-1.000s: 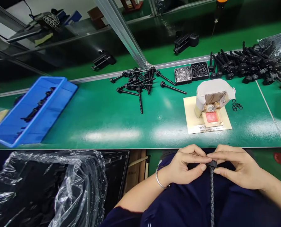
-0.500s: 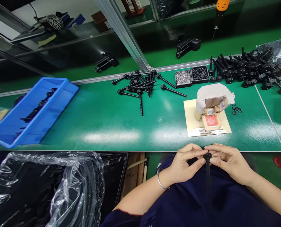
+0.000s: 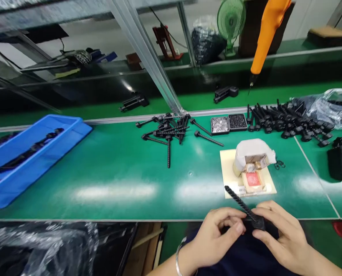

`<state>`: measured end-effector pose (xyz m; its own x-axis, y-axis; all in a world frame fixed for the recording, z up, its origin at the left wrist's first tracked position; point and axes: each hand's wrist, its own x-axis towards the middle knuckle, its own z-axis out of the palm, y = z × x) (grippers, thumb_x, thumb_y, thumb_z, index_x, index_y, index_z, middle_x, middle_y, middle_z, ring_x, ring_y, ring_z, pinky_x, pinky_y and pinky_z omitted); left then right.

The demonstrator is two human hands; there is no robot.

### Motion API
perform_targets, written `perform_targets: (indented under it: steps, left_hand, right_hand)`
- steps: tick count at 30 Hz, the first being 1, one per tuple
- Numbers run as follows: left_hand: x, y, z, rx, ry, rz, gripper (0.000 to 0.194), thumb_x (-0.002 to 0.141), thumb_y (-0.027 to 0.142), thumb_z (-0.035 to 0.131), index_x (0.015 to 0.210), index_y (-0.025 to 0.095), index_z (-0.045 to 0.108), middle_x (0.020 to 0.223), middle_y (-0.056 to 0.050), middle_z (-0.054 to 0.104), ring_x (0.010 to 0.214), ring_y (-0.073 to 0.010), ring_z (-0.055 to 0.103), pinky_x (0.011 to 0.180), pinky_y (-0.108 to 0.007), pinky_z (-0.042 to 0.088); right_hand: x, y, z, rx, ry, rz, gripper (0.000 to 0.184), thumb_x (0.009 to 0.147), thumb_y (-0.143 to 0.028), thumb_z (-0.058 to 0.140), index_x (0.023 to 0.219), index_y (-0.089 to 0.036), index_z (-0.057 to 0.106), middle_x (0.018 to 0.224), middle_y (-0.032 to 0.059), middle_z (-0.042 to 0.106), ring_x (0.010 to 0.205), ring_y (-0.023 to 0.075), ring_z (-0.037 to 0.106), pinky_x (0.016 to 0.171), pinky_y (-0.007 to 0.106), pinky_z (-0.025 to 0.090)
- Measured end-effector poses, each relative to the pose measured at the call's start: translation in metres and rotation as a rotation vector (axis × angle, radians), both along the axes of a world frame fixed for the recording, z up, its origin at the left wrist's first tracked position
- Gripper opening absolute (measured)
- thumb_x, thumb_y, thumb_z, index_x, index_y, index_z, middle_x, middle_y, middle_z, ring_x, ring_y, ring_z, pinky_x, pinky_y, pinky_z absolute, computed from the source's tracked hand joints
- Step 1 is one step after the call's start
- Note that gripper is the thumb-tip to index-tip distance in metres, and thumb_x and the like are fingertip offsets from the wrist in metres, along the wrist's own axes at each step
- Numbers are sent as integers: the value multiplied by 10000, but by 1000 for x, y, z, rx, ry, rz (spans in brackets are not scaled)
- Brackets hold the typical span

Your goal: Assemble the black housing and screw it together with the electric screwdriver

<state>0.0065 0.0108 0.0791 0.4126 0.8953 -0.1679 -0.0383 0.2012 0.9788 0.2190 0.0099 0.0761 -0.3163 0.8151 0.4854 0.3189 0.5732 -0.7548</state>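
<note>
So the thing in hand is a black ribbed rod [image 3: 243, 205] with a chunky head, sitting just on the near side of that taped-up white jig [image 3: 241, 157]. All my directions are off the jig, as seen from the worker's seat. The rod's tilted, head low, tip up and leaning left and away. The right hand [image 3: 286, 235] has the head pinched between thumb and fingers. The left hand [image 3: 219, 234] is right beside it, fingers curled in close to the thumb; honestly can't tell if there's something tiny between them.

The jig has a red patch [image 3: 253, 179] in front and sits on a cream board [image 3: 227, 165] on the green bench [image 3: 124, 168]. Just right of it: a few black rings [image 3: 279, 164]. Behind it, slightly left, two little trays side by side, a silver-bits tray [image 3: 220, 133] and a black-bits tray [image 3: 238, 130]. More rods are heaped behind-left [image 3: 171, 133], plus a bigger pile [image 3: 288, 120] behind-right. Way off left there's a blue bin [image 3: 70, 134] with black parts inside, and an orange driver [image 3: 267, 38] hangs beyond the jig.
</note>
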Motion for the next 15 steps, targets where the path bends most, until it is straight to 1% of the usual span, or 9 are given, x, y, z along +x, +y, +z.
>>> perform_targets:
  steps: [2, 4, 5, 7, 8, 10, 12, 13, 15]
  left_hand:
    - [-13, 12, 6, 187, 148, 81, 260, 934, 389, 627, 1017, 166, 730, 782, -74, 706, 730, -157, 668, 690, -237, 534]
    - [-29, 28, 15, 364, 271, 183, 190, 944, 328, 609, 985, 199, 742, 781, -51, 715, 738, -148, 684, 687, -213, 538]
    - [-36, 36, 20, 436, 315, 233, 166, 945, 301, 603, 968, 211, 741, 767, -33, 714, 725, -137, 687, 676, -195, 538]
    - [-51, 52, 31, 561, 396, 326, 135, 940, 252, 599, 947, 227, 731, 747, -1, 709, 696, -115, 688, 654, -163, 537]
    - [-57, 59, 34, 626, 437, 361, 126, 936, 229, 598, 945, 232, 724, 742, 11, 705, 682, -107, 686, 643, -153, 537]
    - [-65, 70, 36, 774, 525, 388, 121, 931, 189, 596, 962, 234, 705, 744, 21, 696, 670, -102, 676, 637, -155, 537]
    - [-68, 78, 29, 964, 593, 375, 136, 932, 148, 580, 1008, 207, 677, 762, 3, 693, 666, -115, 661, 635, -186, 541]
    - [-68, 81, 23, 1071, 618, 356, 144, 936, 128, 562, 1026, 185, 660, 760, -11, 692, 653, -124, 649, 620, -204, 537]
    - [-67, 85, 9, 1257, 670, 308, 148, 950, 96, 512, 1012, 151, 635, 693, -19, 669, 583, -134, 609, 545, -229, 507]
  right_hand:
    - [16, 15, 9, 113, -86, -189, 220, 953, -244, 616, 1168, -196, 607, 989, 63, 652, 883, 166, 647, 789, 237, 536]
    - [35, 43, 21, 218, -158, -467, 173, 947, -303, 636, 1096, -216, 643, 953, 43, 669, 800, 161, 647, 731, 250, 517]
    - [44, 62, 27, 260, -176, -609, 180, 938, -355, 646, 1052, -216, 661, 909, 37, 672, 741, 161, 638, 695, 264, 506]
    - [61, 108, 39, 255, -244, -826, 308, 919, -496, 623, 986, -202, 686, 829, 35, 668, 663, 168, 623, 658, 292, 488]
    - [67, 134, 44, 211, -295, -888, 391, 905, -563, 595, 964, -190, 695, 795, 39, 666, 658, 180, 627, 668, 306, 490]
    - [75, 183, 50, 64, -446, -905, 439, 885, -587, 565, 939, -174, 706, 777, 48, 671, 704, 207, 648, 700, 324, 493]
    - [75, 222, 50, -29, -571, -875, 386, 864, -537, 592, 910, -174, 715, 763, 50, 675, 725, 228, 652, 675, 329, 473]
    - [73, 235, 48, -51, -621, -859, 351, 857, -509, 607, 895, -177, 718, 759, 50, 675, 725, 237, 650, 646, 328, 455]
    - [65, 248, 43, -98, -734, -827, 301, 858, -470, 613, 860, -188, 719, 791, 55, 682, 733, 252, 649, 588, 320, 409]
